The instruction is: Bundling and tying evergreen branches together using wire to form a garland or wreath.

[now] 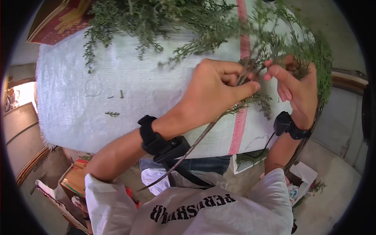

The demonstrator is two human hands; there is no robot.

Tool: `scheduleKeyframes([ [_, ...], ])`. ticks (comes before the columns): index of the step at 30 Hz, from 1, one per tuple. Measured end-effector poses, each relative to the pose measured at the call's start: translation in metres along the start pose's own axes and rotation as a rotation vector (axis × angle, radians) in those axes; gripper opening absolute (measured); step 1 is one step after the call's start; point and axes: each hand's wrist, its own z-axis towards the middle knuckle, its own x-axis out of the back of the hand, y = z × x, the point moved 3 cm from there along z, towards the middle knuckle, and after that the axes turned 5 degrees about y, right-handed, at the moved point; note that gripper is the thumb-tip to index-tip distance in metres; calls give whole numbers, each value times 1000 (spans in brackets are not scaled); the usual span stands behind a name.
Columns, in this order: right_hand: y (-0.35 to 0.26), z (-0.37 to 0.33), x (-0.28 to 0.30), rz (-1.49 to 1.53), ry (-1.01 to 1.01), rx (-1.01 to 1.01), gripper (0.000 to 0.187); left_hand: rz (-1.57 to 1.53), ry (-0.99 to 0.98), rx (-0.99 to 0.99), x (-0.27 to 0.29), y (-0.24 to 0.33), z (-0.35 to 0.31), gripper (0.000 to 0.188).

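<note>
My left hand (213, 90) is closed round a thin brown evergreen branch (188, 151), fingers and thumb pinching it. The bare end slants down across my left forearm towards my lap; its leafy part lies between my hands. My right hand (295, 80) is just to the right, with thumb and fingers curled around a green evergreen sprig (300, 69) that is partly hidden and blurred. Black straps with small devices sit on both wrists. Beneath my hands is a white woven sheet (78, 102) with a red stripe (237, 137).
A heap of evergreen foliage (156, 21) covers the far side of the sheet. More foliage (323, 66) hangs by my right arm. A red box (64, 19) stands far left. Small clippings (112, 114) lie on the sheet. Below are a cardboard box (73, 180) and a white box (307, 174).
</note>
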Motion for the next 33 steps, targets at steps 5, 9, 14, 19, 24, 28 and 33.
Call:
scheduleKeyframes([
  [5, 17, 0, -13, 272, 19, -123, 27, -24, 77, 13, 0, 4, -1, 16],
  [9, 20, 5, -17, 379, -89, -185, 26, -7, 62, -70, 1, -3, 1, 15],
  [14, 33, 6, -21, 313, -44, -194, 24, -56, 98, -42, 1, -1, -1, 15],
  [19, 31, 0, -28, 304, 20, -149, 21, -121, 109, -4, 0, -2, -1, 15],
  [24, 30, -4, -33, 272, 135, -55, 21, -91, 100, -11, 0, 1, -1, 14],
  [28, 32, -4, -32, 276, 157, -17, 21, -61, 121, -67, 1, -6, 0, 13],
  [33, 33, -4, -31, 217, 189, 27, 20, -33, 133, -129, 0, -8, 1, 14],
])
